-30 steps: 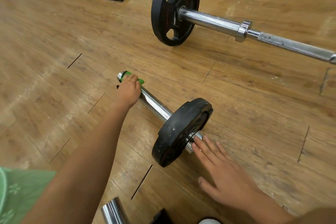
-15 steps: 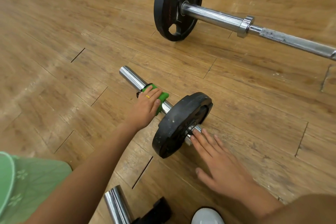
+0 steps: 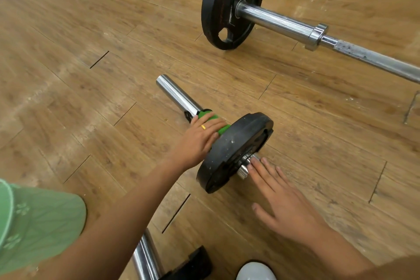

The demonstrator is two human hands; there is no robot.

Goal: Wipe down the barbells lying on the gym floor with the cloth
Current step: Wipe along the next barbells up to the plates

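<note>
Gripping green cloth round barbell, left hand, right hand flat beside plate.

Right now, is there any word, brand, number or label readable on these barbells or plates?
None can be read.
Large black weight plate: faint marks near the hub, too blurred to read.
Small black weight plate: only pale specks, no text.

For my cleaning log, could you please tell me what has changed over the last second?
The left hand, gripping the green cloth, slid along the chrome barbell sleeve from its free end to the black weight plate. The right hand stayed flat against the steel collar beyond the plate.
</note>
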